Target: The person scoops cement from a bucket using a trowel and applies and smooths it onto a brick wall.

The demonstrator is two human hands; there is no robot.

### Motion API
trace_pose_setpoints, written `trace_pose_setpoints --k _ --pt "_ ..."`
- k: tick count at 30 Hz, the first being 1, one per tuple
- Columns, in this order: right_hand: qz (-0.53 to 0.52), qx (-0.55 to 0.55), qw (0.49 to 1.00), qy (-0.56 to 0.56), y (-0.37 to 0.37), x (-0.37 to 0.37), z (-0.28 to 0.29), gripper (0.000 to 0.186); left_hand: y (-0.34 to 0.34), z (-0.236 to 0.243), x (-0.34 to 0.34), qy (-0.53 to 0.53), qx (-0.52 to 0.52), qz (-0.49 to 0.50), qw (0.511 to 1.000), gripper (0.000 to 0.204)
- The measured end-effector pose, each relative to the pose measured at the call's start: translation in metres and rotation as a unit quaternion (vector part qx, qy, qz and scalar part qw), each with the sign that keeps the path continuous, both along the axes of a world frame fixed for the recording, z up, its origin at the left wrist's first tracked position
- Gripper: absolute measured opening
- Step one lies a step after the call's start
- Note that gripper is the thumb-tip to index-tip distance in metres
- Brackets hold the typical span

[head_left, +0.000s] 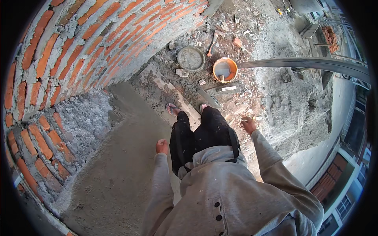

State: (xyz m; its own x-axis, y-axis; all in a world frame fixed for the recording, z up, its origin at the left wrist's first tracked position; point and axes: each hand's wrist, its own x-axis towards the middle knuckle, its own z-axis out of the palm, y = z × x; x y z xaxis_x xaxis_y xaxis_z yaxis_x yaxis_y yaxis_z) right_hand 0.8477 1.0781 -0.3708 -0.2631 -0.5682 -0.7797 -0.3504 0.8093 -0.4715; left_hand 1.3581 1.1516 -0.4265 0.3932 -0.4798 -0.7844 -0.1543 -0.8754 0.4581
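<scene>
My left hand (162, 146) hangs beside my left thigh, over the smooth grey mortar surface (130, 129). Its fingers are curled in, and no object shows in them. My right hand (248, 125) is held out from my right thigh above rubble-strewn ground. Its fingers are bent together, with a tiny pale spot at their tips too small to name. Ahead of my feet lie a flat plastering trowel (228, 89) and a narrow grey strip (208, 98). Beyond them stand an orange bucket (235, 66) with greyish liquid and a handle in it, and a round tub of mortar (190, 59).
A rough brick wall (82, 51) rises on the left. My sandalled feet are by a mortar-smeared plank (173, 88). A hatchet-like tool (213, 44) lies past the bucket. A dark beam (307, 63) crosses at the right, above a rough concrete slab (295, 114). Stacked bricks (330, 39) stand far right.
</scene>
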Motion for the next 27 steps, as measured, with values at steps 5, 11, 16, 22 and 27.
trace_pose_setpoints --k 5,11,16,22,27 --pt "0.139 0.045 0.988 0.046 -0.019 0.054 -0.085 0.035 -0.064 0.0 -0.015 -0.042 0.146 -0.187 0.971 0.043" --pt "0.164 0.083 0.977 0.109 -0.111 0.024 -0.289 0.033 -0.112 -0.059 -0.101 -0.181 0.25 -0.281 0.909 0.067" --pt "0.144 0.153 0.956 0.203 -0.096 0.063 -0.413 0.034 -0.111 -0.083 -0.052 -0.243 0.252 -0.304 0.886 0.054" --pt "0.112 0.03 0.951 0.285 -0.109 0.051 -0.444 0.021 -0.106 -0.093 -0.05 -0.24 0.239 -0.282 0.898 0.032" --pt "0.129 -0.159 0.864 0.46 -0.202 0.062 -0.419 0.043 -0.108 -0.09 -0.044 -0.246 0.221 -0.27 0.904 0.027"
